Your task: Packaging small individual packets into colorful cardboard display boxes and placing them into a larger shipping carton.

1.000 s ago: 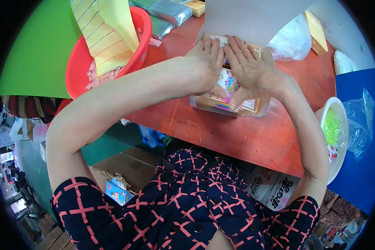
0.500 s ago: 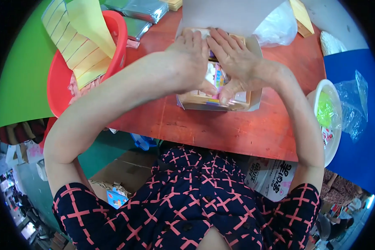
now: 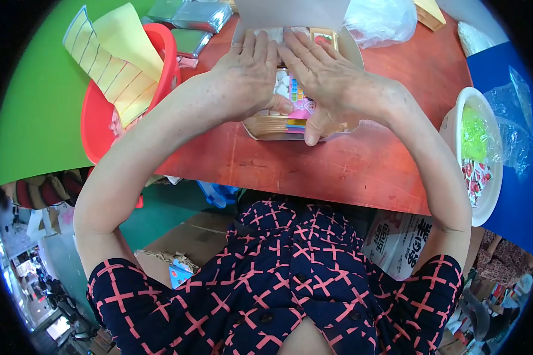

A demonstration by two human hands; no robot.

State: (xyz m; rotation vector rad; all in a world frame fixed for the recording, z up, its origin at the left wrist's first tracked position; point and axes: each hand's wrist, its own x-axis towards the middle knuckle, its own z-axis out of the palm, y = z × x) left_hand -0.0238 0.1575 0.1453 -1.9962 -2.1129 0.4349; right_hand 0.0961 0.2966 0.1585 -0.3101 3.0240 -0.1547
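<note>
On the red tabletop stands a box with its pale lid raised at the back. My left hand lies flat over the left half of its contents, fingers stretched forward. Across the right half, my right hand presses down with its palm, its thumb apart near the front edge. Between the two hands show white pebble-like pieces and a colourful pink packet. Thin wooden pieces line the front of the box. A small wooden-framed piece shows at the back right corner. My hands hide the rest.
At left, a red basket holds yellow lined sheets. Silvery plastic packs lie behind it. A clear plastic bag and a wooden block sit back right. The white tub at right holds green and red-white packets.
The box and both hands sit slightly higher and farther left in the picture. My right thumb has spread away from the left one, uncovering more of the pink packet.
</note>
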